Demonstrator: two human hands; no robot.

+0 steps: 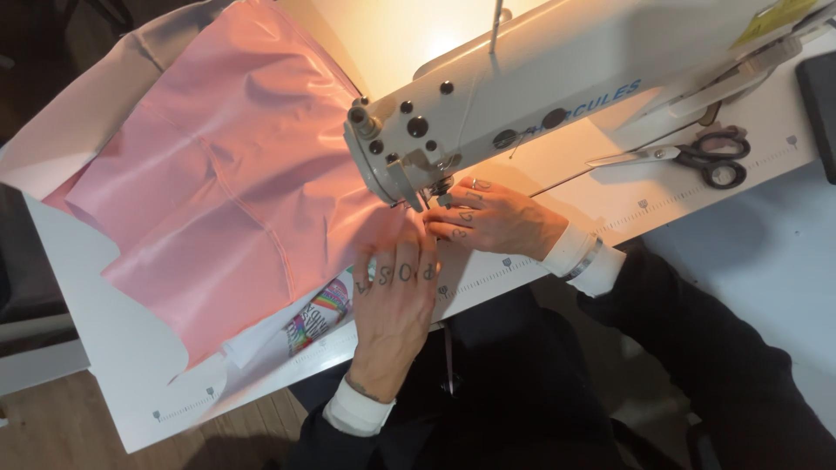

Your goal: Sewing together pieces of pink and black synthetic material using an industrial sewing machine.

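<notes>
A large sheet of glossy pink fabric [218,174] lies spread over the white sewing table [122,357] and runs under the head of a white industrial sewing machine [522,78]. My left hand [396,296] rests flat on the fabric's near edge, fingers pointing toward the needle area [431,193]. My right hand [492,218] lies just right of the needle, fingertips pressing the fabric edge beside the presser foot. Both hands touch the fabric close together. The needle itself is mostly hidden by the machine head.
Black-handled scissors [697,155] lie on the table to the right, behind the machine arm. A colourful printed piece [318,315] peeks out under the pink fabric near the front edge. A dark object [820,91] sits at the far right. The machine's lamp lights the table brightly.
</notes>
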